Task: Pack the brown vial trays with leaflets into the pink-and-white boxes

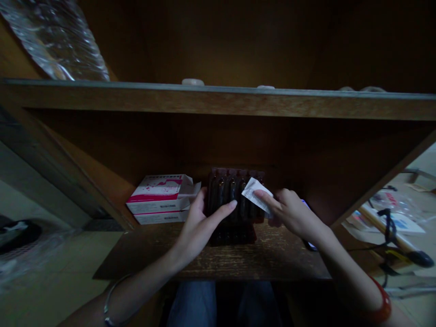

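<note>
My left hand [204, 218] grips the left side of a dark plastic tray of vials [225, 190], its thumb lying over the front. The tray is tilted up above the shelf and holds several dark brown vials in a row. My right hand [286, 209] pinches a folded white paper leaflet [255, 195] between thumb and fingers, in front of the tray's right side. A second dark vial tray [235, 235] lies on the wooden shelf below. Left of my hands, a pink and white carton [161, 195] sits with its end flap open, on top of another carton [158, 218].
The wooden shelf board [136, 250] ends just above my knees. An upper shelf edge [218, 99] runs across overhead, with clear crinkled plastic [57, 41] at its left. A phone-like object [310, 245] is partly hidden behind my right forearm. Cables and a pole [391, 231] stand at right.
</note>
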Action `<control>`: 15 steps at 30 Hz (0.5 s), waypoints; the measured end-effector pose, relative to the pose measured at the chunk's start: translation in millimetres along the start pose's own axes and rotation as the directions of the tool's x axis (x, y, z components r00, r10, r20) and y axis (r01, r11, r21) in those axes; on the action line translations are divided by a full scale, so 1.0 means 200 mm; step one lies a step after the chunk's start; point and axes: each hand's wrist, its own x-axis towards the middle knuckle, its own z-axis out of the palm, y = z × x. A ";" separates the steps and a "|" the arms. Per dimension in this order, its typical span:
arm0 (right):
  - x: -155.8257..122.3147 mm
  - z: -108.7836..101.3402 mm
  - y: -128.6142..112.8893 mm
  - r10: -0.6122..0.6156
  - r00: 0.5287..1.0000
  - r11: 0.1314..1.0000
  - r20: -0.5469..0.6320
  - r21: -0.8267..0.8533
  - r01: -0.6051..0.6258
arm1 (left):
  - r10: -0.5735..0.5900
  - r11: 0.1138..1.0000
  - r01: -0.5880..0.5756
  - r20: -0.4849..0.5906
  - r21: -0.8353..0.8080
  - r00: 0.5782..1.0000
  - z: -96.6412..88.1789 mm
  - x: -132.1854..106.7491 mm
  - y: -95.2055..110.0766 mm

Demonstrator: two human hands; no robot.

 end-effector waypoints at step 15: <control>0.01 0.06 -0.08 0.050 0.952 0.731 -0.301 0.661 0.171 | 0.042 0.999 -0.042 0.055 0.004 0.998 0.00 -0.04 0.00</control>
